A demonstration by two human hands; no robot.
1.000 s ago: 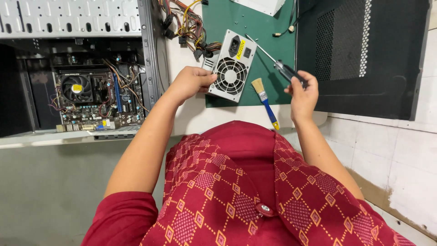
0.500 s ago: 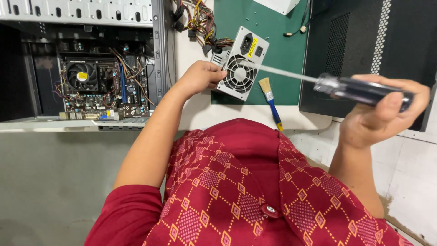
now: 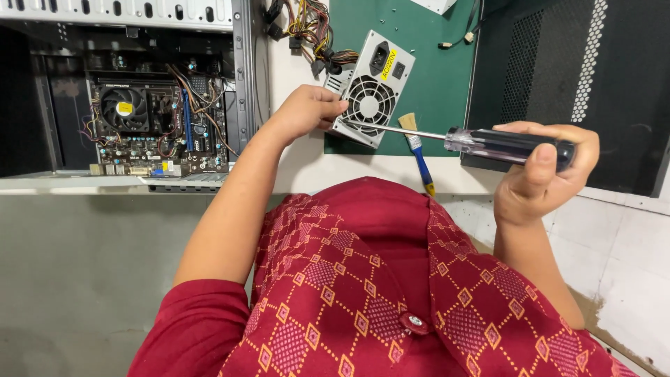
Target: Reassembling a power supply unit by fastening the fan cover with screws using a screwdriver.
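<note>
Around our hands we see a green mat [image 3: 433, 91], a blue-handled brush [image 3: 419, 153] lying at its near edge, and a black perforated panel [image 3: 572, 77] to the right. Our left hand [image 3: 307, 112] rests on the grey power supply [image 3: 370, 91], fingers curled at its near corner, probably gripping it. Our right hand [image 3: 544, 174] has its fingers clamped on the screwdriver [image 3: 502, 145], tip beside the left fingers. The open computer case [image 3: 139, 91] holds a motherboard [image 3: 150, 129] and wires.
</note>
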